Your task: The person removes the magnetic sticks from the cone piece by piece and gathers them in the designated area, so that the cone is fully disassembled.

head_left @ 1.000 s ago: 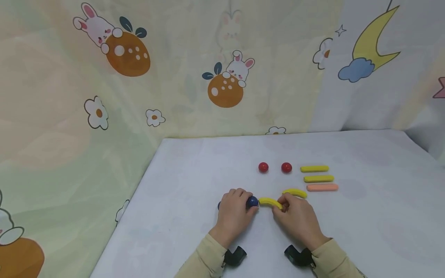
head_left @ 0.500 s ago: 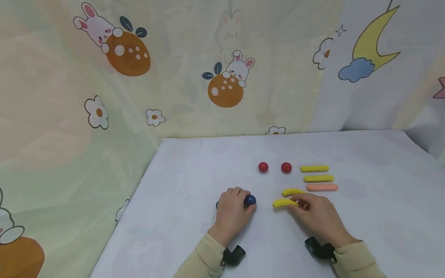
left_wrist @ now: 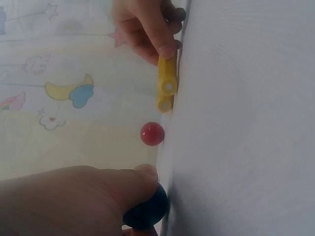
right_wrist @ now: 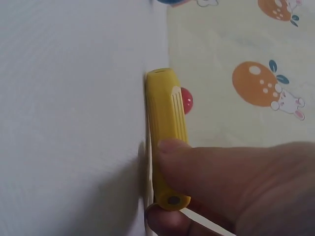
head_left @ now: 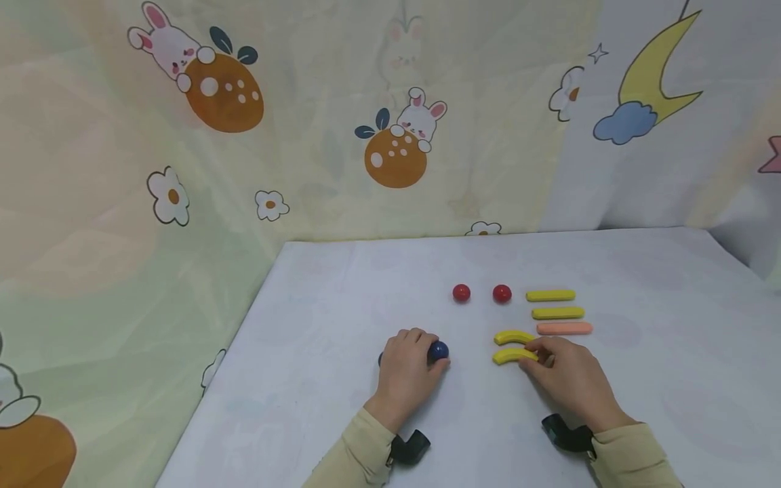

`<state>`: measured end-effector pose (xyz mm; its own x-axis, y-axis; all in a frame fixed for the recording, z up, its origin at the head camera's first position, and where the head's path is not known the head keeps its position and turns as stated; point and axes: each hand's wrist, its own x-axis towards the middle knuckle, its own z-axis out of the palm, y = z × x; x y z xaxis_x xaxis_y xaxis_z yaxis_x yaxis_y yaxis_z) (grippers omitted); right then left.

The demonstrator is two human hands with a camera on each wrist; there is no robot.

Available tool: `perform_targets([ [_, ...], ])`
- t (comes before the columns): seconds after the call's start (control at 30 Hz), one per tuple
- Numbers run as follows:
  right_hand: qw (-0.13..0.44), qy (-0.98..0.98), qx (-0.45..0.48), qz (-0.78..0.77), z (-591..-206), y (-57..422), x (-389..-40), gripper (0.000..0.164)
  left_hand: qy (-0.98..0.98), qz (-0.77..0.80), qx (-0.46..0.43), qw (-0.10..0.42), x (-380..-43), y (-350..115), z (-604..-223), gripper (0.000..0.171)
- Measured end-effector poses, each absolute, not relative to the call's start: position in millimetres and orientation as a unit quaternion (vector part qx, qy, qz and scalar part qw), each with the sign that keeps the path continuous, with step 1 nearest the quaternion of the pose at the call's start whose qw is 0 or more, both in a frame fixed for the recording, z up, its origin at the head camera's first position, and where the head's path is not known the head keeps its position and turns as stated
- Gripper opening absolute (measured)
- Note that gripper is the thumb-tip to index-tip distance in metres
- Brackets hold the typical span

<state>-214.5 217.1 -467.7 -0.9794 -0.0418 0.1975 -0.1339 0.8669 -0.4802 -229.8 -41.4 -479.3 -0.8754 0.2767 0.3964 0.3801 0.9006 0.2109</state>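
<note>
My left hand (head_left: 405, 369) rests over a dark blue ball (head_left: 438, 350), its fingers curled and thumb against the ball. A sliver of another blue piece shows at the hand's left side; whatever lies under the palm is hidden. In the right wrist view, thumb and fingers of my right hand (head_left: 570, 379) pinch a curved yellow stick (right_wrist: 166, 113) near one end, which has a round metallic-looking insert. The held stick lies just in front of a second curved yellow stick (head_left: 512, 337), roughly parallel to it.
Two red balls (head_left: 461, 293) sit farther back on the white table (head_left: 305, 305). To their right lie two straight yellow sticks (head_left: 550, 295) and a pink stick (head_left: 564, 329) in a loose column. A printed cloth backdrop (head_left: 317, 135) rises behind the table.
My right hand has drawn the curved yellow stick rightward, away from the blue ball, to beside the other curved stick. My left hand has barely moved.
</note>
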Motion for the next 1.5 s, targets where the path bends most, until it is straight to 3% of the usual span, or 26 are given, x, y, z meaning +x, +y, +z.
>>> perform_targets([
  [0.63,0.093,-0.963,0.035,0.252,-470,219,-217,0.03,-0.957,-0.15,-0.171,0.179,-230,-41,-480,0.036],
  [0.9,0.172,-0.946,0.005,0.273,-461,217,-211,0.018,-0.954,-0.151,-0.187,0.177,-229,-40,-479,0.037],
  [1.1,0.174,-0.937,0.078,0.293,-464,194,-208,0.005,-0.933,-0.179,-0.259,0.172,-225,-33,-477,0.046],
  [1.33,0.124,-0.932,0.153,0.304,-472,161,-195,0.025,-0.893,-0.215,-0.341,0.199,-223,-27,-480,0.052],
  [1.5,0.094,-0.939,0.156,0.293,-475,156,-194,0.04,-0.887,-0.223,-0.36,0.183,-221,-27,-479,0.047],
])
